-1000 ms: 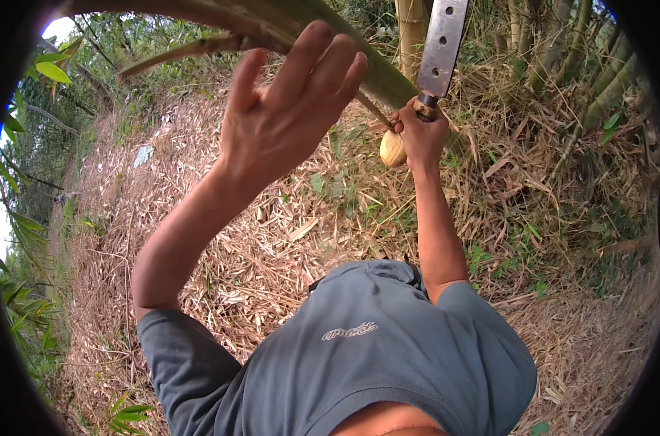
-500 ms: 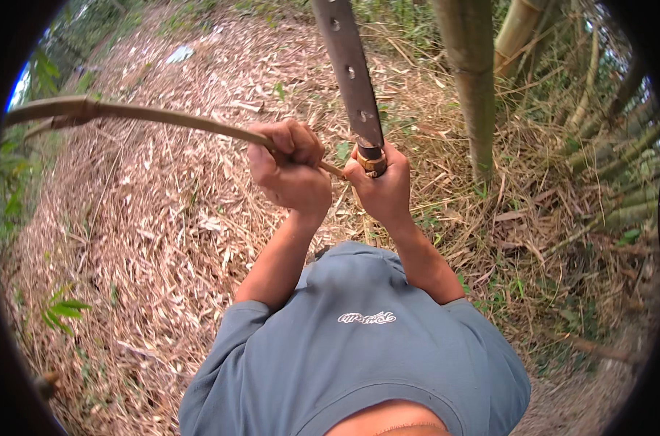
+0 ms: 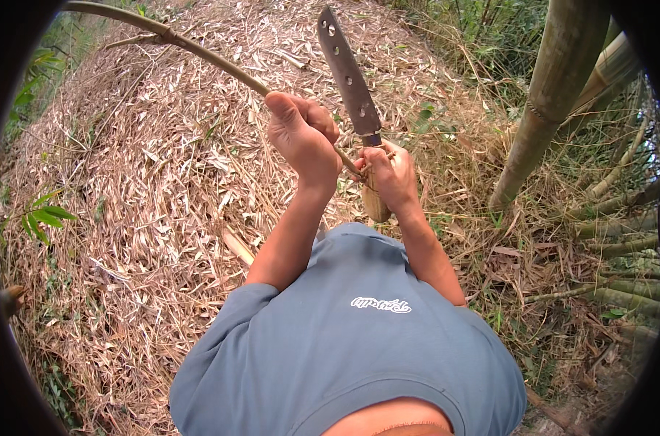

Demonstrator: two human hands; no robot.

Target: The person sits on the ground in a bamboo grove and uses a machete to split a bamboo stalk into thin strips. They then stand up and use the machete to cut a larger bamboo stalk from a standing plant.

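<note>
My left hand [image 3: 304, 142] is closed round a thin bamboo branch [image 3: 206, 54], thumb on top. The branch curves away to the upper left, and its near end runs down to my right hand [image 3: 394, 176]. There my right fingers are closed round the upper handle of a machete [image 3: 350, 80], touching the frayed end of the branch. The machete points up and away, its dark blade pierced by a row of holes. Below my right hand the butt of its wooden handle [image 3: 375, 205] shows. My fingertips partly hide how branch and handle meet.
Thick bamboo stalks [image 3: 551, 94] rise on the right, with more canes [image 3: 624, 225] low behind them. Dry leaf litter [image 3: 155, 196] covers the sloping ground. A small green plant [image 3: 43, 216] grows at the left, and a cut piece of cane [image 3: 237, 245] lies by my left forearm.
The machete's whole blade and handle butt now show, and my right fingers have shifted on the handle. The branch slants more steeply. The surroundings have swung in the view.
</note>
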